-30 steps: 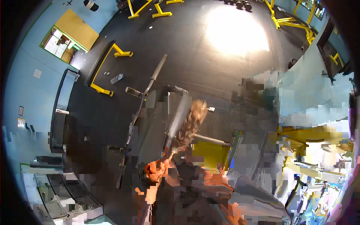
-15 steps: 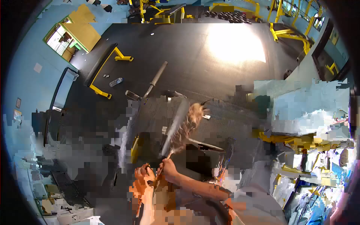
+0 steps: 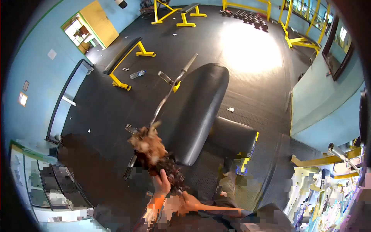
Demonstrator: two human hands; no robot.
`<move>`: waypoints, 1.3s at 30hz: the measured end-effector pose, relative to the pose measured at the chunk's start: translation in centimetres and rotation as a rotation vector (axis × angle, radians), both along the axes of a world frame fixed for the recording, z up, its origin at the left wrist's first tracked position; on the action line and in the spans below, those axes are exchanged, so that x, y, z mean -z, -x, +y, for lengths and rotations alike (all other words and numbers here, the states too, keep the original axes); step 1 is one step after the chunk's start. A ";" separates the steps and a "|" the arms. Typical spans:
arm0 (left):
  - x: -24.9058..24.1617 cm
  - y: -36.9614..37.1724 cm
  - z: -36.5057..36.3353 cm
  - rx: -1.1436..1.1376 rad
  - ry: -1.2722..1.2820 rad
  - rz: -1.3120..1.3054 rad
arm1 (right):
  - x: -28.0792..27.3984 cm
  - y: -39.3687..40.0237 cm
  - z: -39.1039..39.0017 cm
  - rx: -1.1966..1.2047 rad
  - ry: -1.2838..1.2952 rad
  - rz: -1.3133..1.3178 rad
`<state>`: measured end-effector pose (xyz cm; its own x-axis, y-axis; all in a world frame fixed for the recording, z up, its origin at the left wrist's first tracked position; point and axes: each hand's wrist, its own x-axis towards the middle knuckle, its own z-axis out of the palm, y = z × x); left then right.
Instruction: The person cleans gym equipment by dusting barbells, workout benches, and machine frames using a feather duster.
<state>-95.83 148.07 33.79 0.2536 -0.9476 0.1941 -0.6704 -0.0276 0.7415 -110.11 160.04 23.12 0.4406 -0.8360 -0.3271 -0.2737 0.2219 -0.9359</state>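
A feather duster [image 3: 148, 145] with brown, tan and dark feathers lies slantwise before me, left of the black padded bench [image 3: 203, 112]. My left hand [image 3: 162, 185] is closed about the dark feathers at its lower part, fingers partly visible. Lower down, my right hand [image 3: 188, 201] is closed at the handle end; the handle itself is mostly hidden by the hand and blurred blocks. The duster's tan tip overlaps the near end of a bent metal barbell [image 3: 166, 99], which runs along the left side of the bench.
A lower black pad [image 3: 234, 131] juts to the right of the bench. Further off stand a yellow-framed flat bench [image 3: 123, 56], a water bottle [image 3: 138, 74] on the floor and rows of dumbbells [image 3: 251, 19]. A mirror [image 3: 338, 50] hangs on the right wall.
The duster has swung from over the bench pad to the left, onto the barbell's near end. My left hand has gone from beside the handle to the feathers. The view has shifted.
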 end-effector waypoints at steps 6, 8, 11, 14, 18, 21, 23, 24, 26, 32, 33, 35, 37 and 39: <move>-3.7 -2.6 4.7 0.091 -0.103 0.400 | -12.1 9.4 -5.9 -0.031 0.223 0.401; -3.2 -2.5 4.9 0.135 -0.115 0.450 | -13.1 13.1 -7.8 -0.083 0.359 0.487; -2.0 -1.5 4.2 0.189 -0.253 0.540 | -13.2 18.2 -11.4 -0.124 0.564 0.749; -1.2 0.1 3.0 0.243 -0.222 0.616 | -14.5 22.0 -15.5 0.070 0.656 0.775; -0.9 1.4 1.0 0.215 -0.246 0.605 | -12.9 28.2 -22.9 0.325 0.801 0.611; -0.1 1.8 -1.3 0.161 -0.213 0.589 | -13.8 32.5 -30.6 0.483 0.586 0.798; 0.1 2.2 -3.0 0.087 -0.218 0.582 | -14.1 33.7 -35.5 0.508 0.648 0.822; 0.2 2.3 -4.1 0.025 -0.214 0.575 | -14.9 33.9 -38.1 0.592 0.585 0.844; 2.8 2.0 -5.4 0.005 -0.119 0.581 | -16.2 33.7 -40.7 0.665 0.520 0.866; 0.7 3.1 -6.7 -0.289 -0.280 0.462 | -24.1 25.4 -41.2 0.032 0.499 1.151; 0.1 3.2 -6.6 -0.316 -0.296 0.466 | -25.0 23.7 -40.4 -0.067 0.504 1.152; -0.9 3.4 -7.0 -0.365 -0.322 0.592 | -26.0 20.0 -38.6 -0.289 0.441 1.126; -1.0 3.9 -7.0 -0.433 -0.262 0.760 | -26.0 16.3 -36.5 -0.525 0.406 1.091; -0.1 2.8 -7.3 -0.500 -0.200 0.926 | -25.9 13.4 -34.9 -0.709 0.486 0.921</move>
